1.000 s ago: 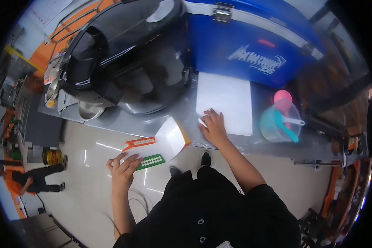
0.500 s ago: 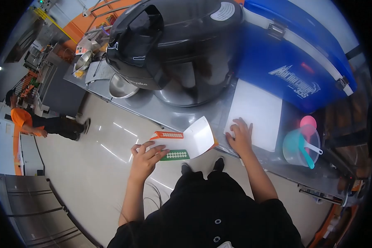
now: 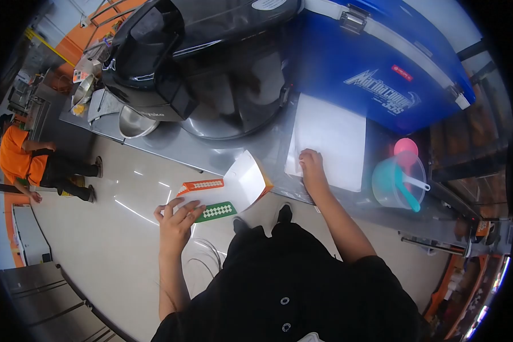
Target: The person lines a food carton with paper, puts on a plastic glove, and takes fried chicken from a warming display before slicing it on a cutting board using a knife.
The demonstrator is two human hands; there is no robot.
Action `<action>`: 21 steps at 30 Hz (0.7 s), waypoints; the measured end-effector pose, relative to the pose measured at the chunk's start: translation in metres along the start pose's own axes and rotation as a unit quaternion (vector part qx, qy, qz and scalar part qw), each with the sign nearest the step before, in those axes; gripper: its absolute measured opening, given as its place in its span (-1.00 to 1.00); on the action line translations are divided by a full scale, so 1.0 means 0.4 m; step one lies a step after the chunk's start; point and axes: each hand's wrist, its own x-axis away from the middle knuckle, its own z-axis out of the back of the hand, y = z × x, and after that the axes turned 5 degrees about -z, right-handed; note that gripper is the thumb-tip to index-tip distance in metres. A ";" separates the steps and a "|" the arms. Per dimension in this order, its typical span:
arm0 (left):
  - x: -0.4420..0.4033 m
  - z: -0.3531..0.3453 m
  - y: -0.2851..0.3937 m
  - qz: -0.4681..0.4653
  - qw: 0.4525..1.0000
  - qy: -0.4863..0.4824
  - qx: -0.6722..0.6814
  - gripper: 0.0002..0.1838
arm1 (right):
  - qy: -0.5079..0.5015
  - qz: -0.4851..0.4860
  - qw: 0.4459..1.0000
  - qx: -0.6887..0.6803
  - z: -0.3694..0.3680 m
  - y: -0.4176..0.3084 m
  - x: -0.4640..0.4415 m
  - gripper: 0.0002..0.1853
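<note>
My left hand (image 3: 176,221) grips a cardboard food box (image 3: 242,181) by its left end. The box is white inside, with orange and green patterned side flaps, and it stands open in front of the counter edge. On the steel counter lies a stack of white paper sheets (image 3: 333,139). The fingers of my right hand (image 3: 312,170) are drawn together at the near left edge of this stack, pinching the paper there. How many sheets are between the fingers I cannot tell.
A large black cooker (image 3: 211,80) and a blue cooler box (image 3: 376,74) stand behind the paper. To the right is a clear jug (image 3: 385,191) with turquoise and pink scoops. A steel bowl (image 3: 135,124) sits left; a person in orange (image 3: 25,157) stands further off.
The view has shifted, so the counter things appear further left. My right hand's fingers, spread over the paper before, have closed at its edge. My left hand still holds the box.
</note>
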 end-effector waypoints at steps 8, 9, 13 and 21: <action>0.001 -0.014 -0.002 -0.012 1.000 0.026 0.004 -0.65 | 0.036 -0.211 0.968 -0.129 0.065 -0.015 -0.008 -0.67; -0.015 -0.012 0.004 -0.021 0.999 0.035 0.003 -0.65 | 0.094 -0.269 0.933 -0.219 0.102 -0.019 -0.025 -0.67; -0.168 -0.002 0.109 -0.094 0.991 0.088 0.034 -0.69 | 0.217 -0.267 0.842 -0.415 0.328 -0.008 -0.061 -0.63; -0.480 -0.150 0.336 -0.196 0.975 0.024 0.100 -0.40 | 0.310 -0.162 0.859 -0.374 0.715 -0.196 0.000 -0.55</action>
